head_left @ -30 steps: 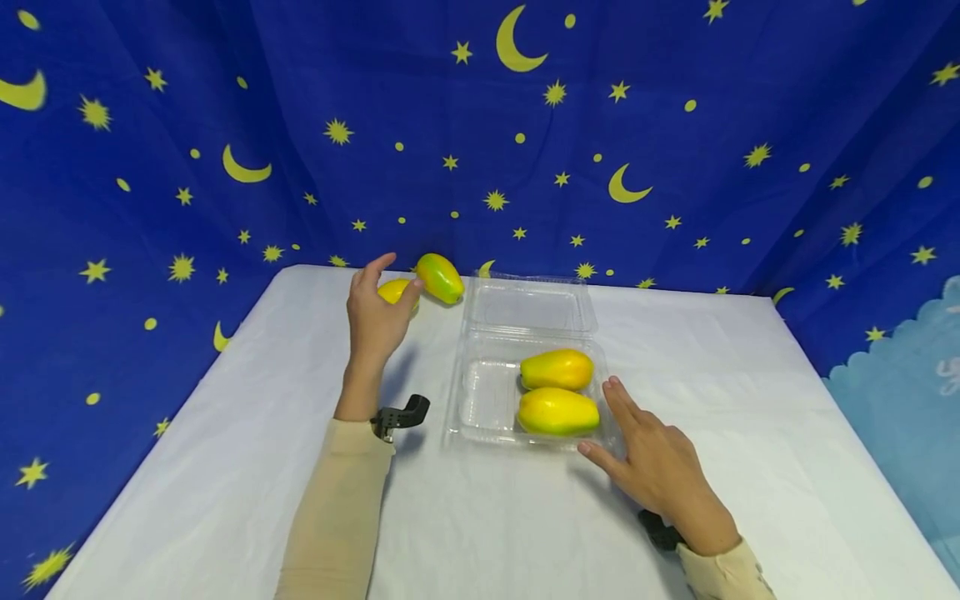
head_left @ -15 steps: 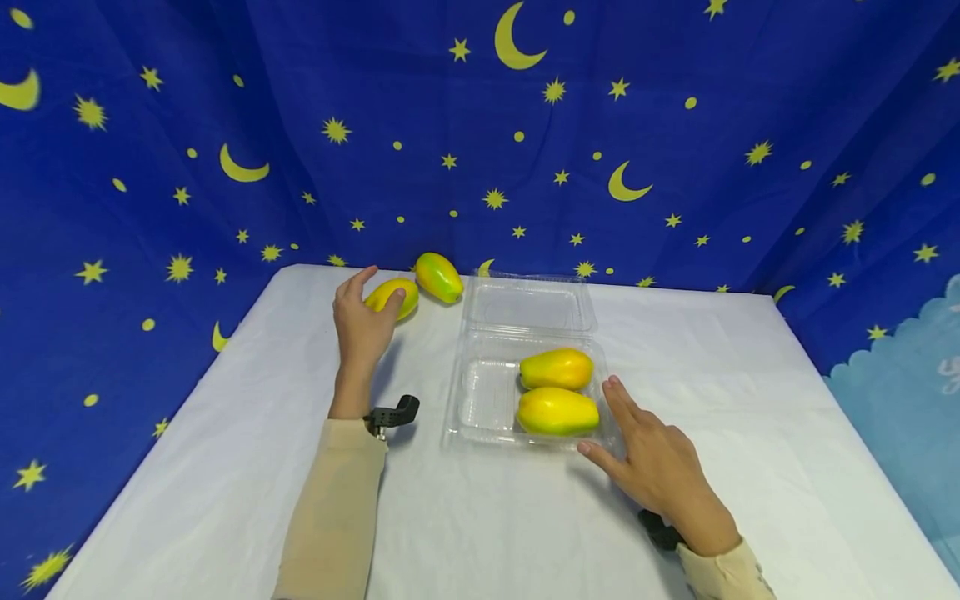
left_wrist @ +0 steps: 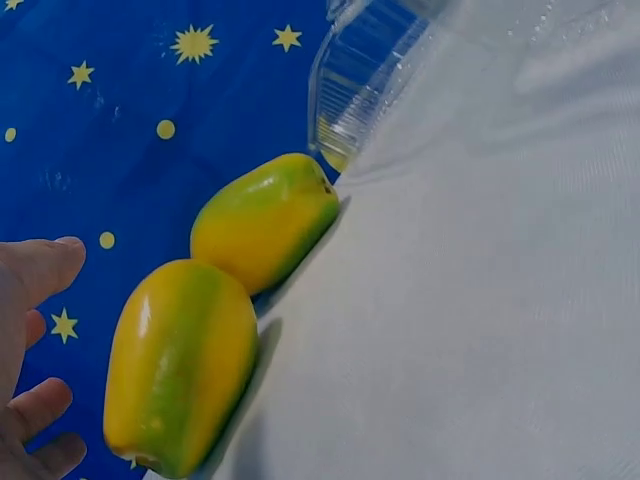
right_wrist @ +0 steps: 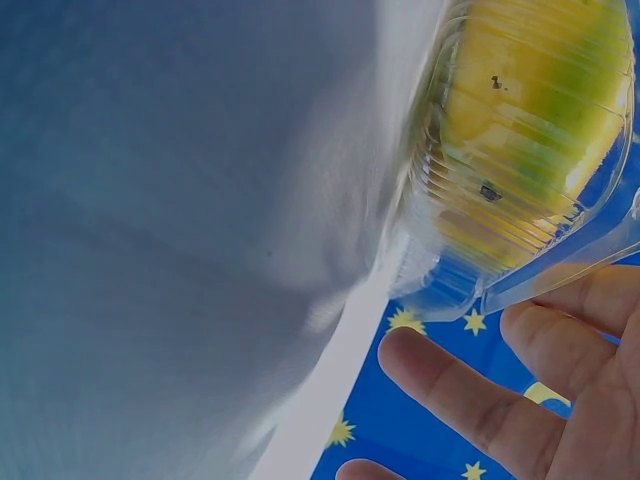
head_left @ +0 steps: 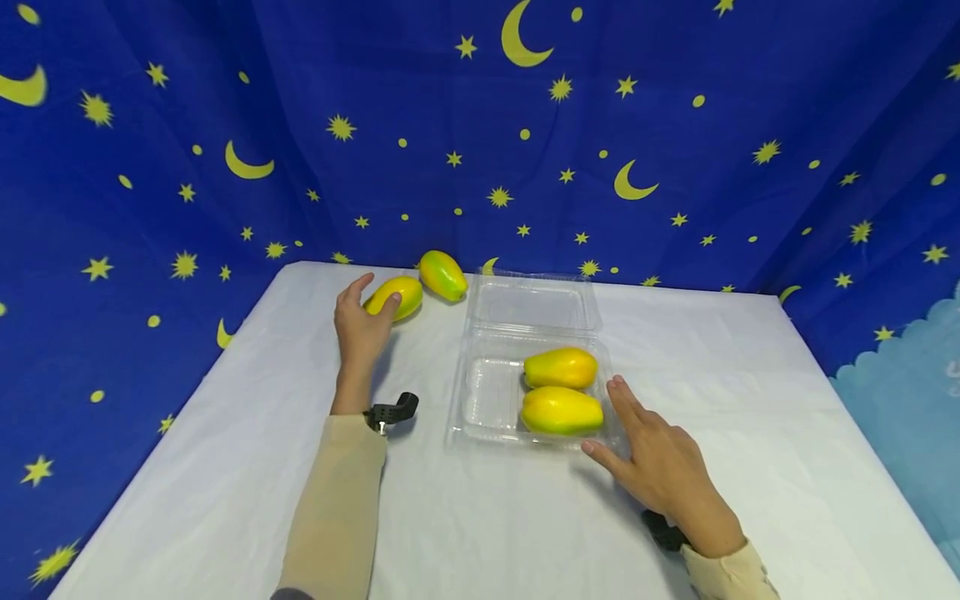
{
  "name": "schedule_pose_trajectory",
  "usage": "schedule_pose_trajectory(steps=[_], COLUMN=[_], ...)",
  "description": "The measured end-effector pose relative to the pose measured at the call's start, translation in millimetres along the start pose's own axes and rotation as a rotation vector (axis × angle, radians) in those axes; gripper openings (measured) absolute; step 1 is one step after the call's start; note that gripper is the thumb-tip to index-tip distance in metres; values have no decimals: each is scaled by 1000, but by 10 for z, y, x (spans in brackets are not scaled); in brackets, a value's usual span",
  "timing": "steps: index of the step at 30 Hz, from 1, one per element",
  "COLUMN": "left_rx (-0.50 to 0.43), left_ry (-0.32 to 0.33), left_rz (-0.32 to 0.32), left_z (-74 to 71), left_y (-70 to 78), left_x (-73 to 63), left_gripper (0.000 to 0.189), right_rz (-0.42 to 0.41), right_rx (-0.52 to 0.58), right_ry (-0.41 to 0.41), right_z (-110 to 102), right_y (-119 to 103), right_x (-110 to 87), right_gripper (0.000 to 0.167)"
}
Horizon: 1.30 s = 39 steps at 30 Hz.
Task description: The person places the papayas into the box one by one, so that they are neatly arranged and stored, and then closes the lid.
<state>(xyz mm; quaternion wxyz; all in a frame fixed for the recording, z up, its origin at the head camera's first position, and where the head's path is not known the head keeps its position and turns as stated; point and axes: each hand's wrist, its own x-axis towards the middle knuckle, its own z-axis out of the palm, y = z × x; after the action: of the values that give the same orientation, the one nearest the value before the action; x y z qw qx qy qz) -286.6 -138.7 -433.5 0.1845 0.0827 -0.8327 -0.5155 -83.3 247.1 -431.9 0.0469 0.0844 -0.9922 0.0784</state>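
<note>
My left hand is beside a yellow-green papaya at the back left of the table, thumb and fingers spread around its near end. In the left wrist view, the fingers show a gap from this papaya. Just behind it lies a second papaya. Two more papayas, one farther back and one nearer, lie side by side in the right part of a clear plastic clamshell container. At that container's right side, my right hand has its fingers extended, fingertips right at the rim.
The container's hinged lid lies folded back toward the curtain. A white cloth covers the table. Behind and around it hangs a blue curtain with yellow stars and moons. Each wrist wears a black camera mount.
My left hand has moved left and a little lower in the head view, baring more of the papaya it was covering. The right hand stays at the container's side.
</note>
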Motion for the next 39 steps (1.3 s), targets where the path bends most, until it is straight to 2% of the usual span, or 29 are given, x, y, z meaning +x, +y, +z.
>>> schedule_pose_trajectory(steps=[4, 12, 20, 31, 39], left_rx=[-3, -47, -164, -143, -125], left_ry=[-10, -42, -78, -95, -116], left_rz=[-15, -117, -121, -144, -113], left_z=[1, -29, -23, -28, 18], left_y=[-19, -71, -200, -261, -329], left_x=[20, 44, 72, 92, 97], left_gripper=[60, 61, 60, 60, 57], right_rz=[-1, 6, 7, 7, 14], right_rx=[8, 22, 28, 23, 33], right_ry=[5, 3, 1, -8, -18], right_z=[-1, 9, -2, -31, -27], right_y=[5, -7, -15, -20, 1], right_x=[3, -1, 5, 29, 12], right_gripper=[96, 96, 96, 98, 97])
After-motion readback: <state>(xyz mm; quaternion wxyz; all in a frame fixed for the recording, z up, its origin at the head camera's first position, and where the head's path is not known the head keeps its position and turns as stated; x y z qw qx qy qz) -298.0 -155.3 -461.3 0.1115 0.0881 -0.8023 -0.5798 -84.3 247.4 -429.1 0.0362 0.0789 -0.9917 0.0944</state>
